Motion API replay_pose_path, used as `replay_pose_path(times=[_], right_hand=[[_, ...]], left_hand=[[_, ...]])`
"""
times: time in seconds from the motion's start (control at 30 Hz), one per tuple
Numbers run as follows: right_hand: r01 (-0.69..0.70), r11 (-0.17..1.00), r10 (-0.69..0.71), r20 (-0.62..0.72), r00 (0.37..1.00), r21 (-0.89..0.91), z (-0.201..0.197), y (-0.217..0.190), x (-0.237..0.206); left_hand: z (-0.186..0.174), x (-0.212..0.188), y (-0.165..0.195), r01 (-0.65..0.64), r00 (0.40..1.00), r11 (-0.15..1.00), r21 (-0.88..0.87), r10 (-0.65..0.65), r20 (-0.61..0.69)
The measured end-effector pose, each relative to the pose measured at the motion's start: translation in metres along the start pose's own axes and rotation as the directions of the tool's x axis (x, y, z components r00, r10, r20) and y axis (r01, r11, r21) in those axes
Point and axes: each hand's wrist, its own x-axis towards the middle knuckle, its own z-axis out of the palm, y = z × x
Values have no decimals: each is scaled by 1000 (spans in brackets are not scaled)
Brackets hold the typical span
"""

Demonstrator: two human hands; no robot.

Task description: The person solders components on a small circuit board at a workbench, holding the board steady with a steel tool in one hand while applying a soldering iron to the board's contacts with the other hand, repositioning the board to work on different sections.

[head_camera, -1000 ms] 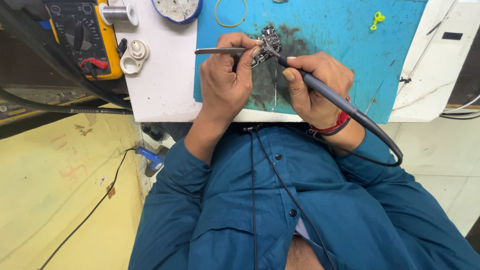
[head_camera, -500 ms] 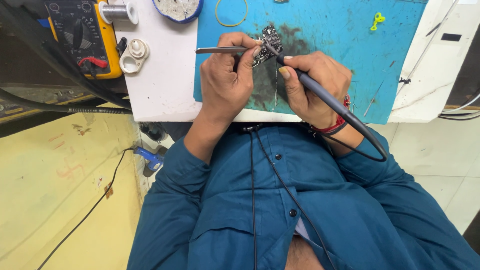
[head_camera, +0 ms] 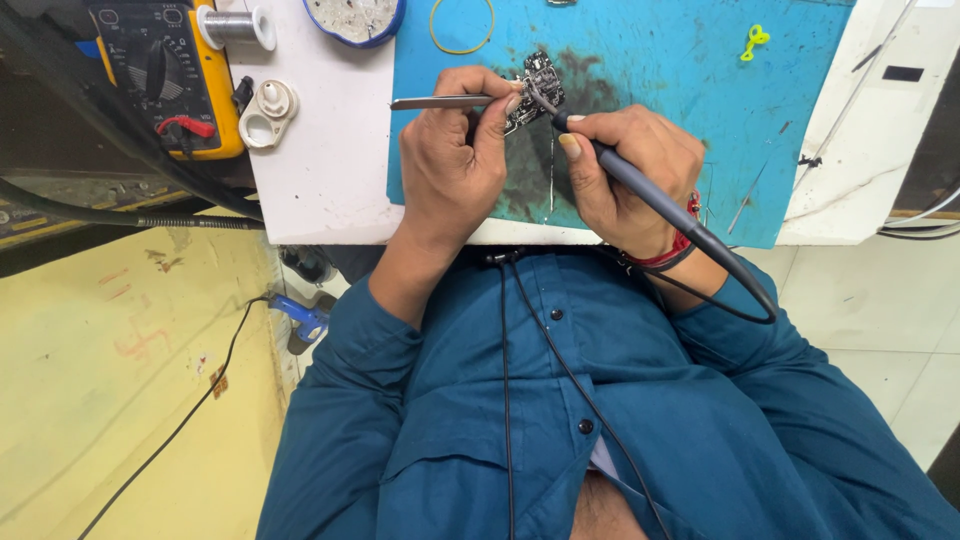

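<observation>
Nearest you, your teal shirt (head_camera: 560, 420) fills the lower view. Beyond it, your left hand (head_camera: 455, 165) is closed around metal tweezers (head_camera: 440, 101), pressing a small dark circuit board (head_camera: 535, 88) on the blue mat (head_camera: 660, 70). Your right hand (head_camera: 625, 165) grips a dark soldering iron (head_camera: 650, 195), tip touching the board; since a moment ago this hand has shifted slightly, the board staying put. Farther off, a blue-rimmed round dish (head_camera: 352, 20) holds greyish residue. Left of it stand a solder spool (head_camera: 235, 25) and a yellow multimeter (head_camera: 170, 75) with a dark dial face.
</observation>
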Motion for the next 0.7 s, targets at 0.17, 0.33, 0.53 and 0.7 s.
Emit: replay_pose_path(times=[0.17,0.33,0.53,0.7], right_hand=[[-2,1000,2,-3,1000,-5,1,0,1],[3,1000,-3,0,1000,-5,0,0,1],[7,1000,-7,9,1000,-4,0,-1,2],[1,1000,-1,18,1000,-8,-1,-2,2]], left_hand=[[0,1,-1,-13,1000,1000,3,13,-3],[0,0,-1,-15,1000,1000,16,15,-3],[0,1,1,-6,1000,1000,11,6,-5],[0,3,4,2,1000,1000,16,-2,-5]])
